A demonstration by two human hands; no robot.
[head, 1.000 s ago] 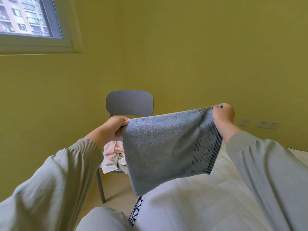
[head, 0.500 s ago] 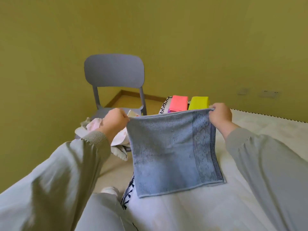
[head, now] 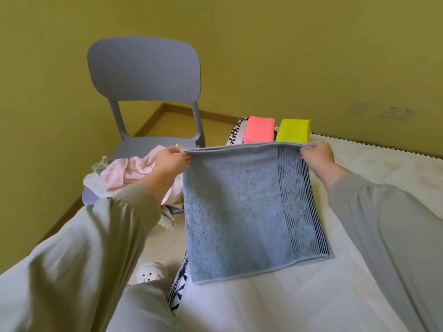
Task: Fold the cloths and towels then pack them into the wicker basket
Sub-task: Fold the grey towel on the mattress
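Observation:
A blue-grey towel (head: 242, 212) with a dark patterned band down its right side hangs doubled over, its lower edge resting on the white mattress (head: 359, 295). My left hand (head: 167, 161) pinches its top left corner and my right hand (head: 316, 155) pinches its top right corner. Behind the towel a folded pink cloth (head: 260, 129) and a folded yellow cloth (head: 293, 130) lie side by side at the mattress's far corner. A heap of unfolded pink and white cloths (head: 122, 174) sits on the seat of the grey chair (head: 143, 70). No wicker basket is in view.
The chair stands left of the mattress against the yellow wall. A white slipper (head: 151, 275) lies on the floor by my knee. The mattress has a black-and-white patterned edge (head: 179, 283). Wall sockets (head: 395, 112) sit at the right.
The view has tilted down and the towel has come down from mid-air until its lower edge lies on the mattress. Both hands keep the same corners.

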